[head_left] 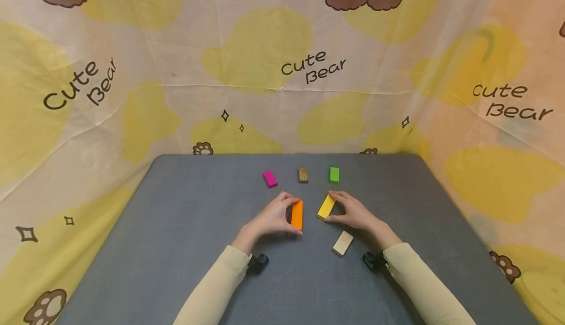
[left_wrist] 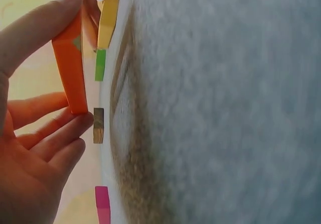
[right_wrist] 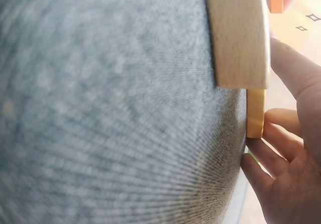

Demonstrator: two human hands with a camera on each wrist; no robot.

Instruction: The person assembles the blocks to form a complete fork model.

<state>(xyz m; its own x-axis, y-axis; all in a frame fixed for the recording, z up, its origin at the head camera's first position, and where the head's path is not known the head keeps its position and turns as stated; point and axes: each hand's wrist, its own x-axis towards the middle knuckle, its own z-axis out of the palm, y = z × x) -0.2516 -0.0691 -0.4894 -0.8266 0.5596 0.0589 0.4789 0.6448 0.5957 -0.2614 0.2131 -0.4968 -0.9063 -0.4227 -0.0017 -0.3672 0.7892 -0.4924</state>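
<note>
My left hand (head_left: pixel 273 215) pinches an orange block (head_left: pixel 297 215) lengthwise, thumb at its near end and fingertips at the far end. In the left wrist view the orange block (left_wrist: pixel 69 68) shows a gap between it and the grey tabletop. To its right, a yellow block (head_left: pixel 326 207) lies tilted between the thumb and fingers of my right hand (head_left: pixel 355 212). The right wrist view has the yellow block (right_wrist: pixel 255 113) low at the table surface, partly hidden behind a plain wooden block (right_wrist: pixel 241 38). That plain wooden block (head_left: pixel 342 243) rests nearer to me, below the right hand.
Farther back on the grey table (head_left: pixel 185 207) stand a magenta block (head_left: pixel 270 179), a brown wood-grained block (head_left: pixel 302 175) and a green block (head_left: pixel 334 175), spaced apart in a row. A patterned cloth (head_left: pixel 260 45) hangs behind and along the sides of the table.
</note>
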